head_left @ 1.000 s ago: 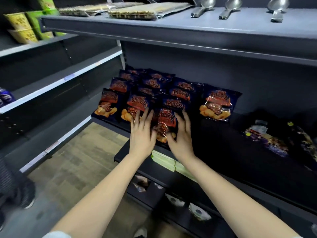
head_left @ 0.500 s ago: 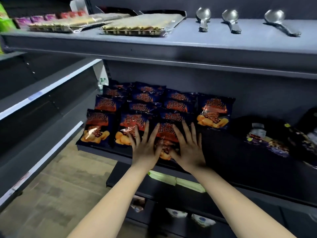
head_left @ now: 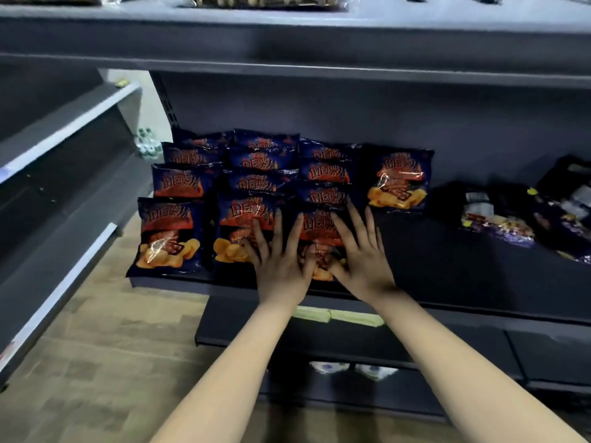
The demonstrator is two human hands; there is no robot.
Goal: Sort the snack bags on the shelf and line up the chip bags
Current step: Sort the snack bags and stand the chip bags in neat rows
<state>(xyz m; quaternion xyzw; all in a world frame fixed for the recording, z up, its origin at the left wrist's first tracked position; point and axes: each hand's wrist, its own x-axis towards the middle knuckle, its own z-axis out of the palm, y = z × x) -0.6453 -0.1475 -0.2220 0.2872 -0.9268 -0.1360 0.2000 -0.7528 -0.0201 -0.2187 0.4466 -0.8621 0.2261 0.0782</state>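
— Okay, where are the hands?
— I see both lying flat, fingers straight and spread, gripping nothing. The left hand [head_left: 281, 266] presses across the middle front bag [head_left: 240, 219] and the edge of the front bag of the third column [head_left: 319, 227]. The right hand [head_left: 361, 260] lies on that same third-column bag, thumbs nearly meeting.
— And the chip bags [head_left: 256, 161]?
— Dark blue with orange print, in three overlapping columns at the left end of the dark shelf [head_left: 447, 266]. The left front bag [head_left: 169, 235] sits at the shelf's corner. One lone bag [head_left: 398, 180] lies just beside the third column, towards the back. Well apart on the right I see other snack bags [head_left: 499, 219] in a loose heap, too blurred to read.
— Anything else?
— I make out green labels [head_left: 339, 314] on the shelf edge, under the wrists.
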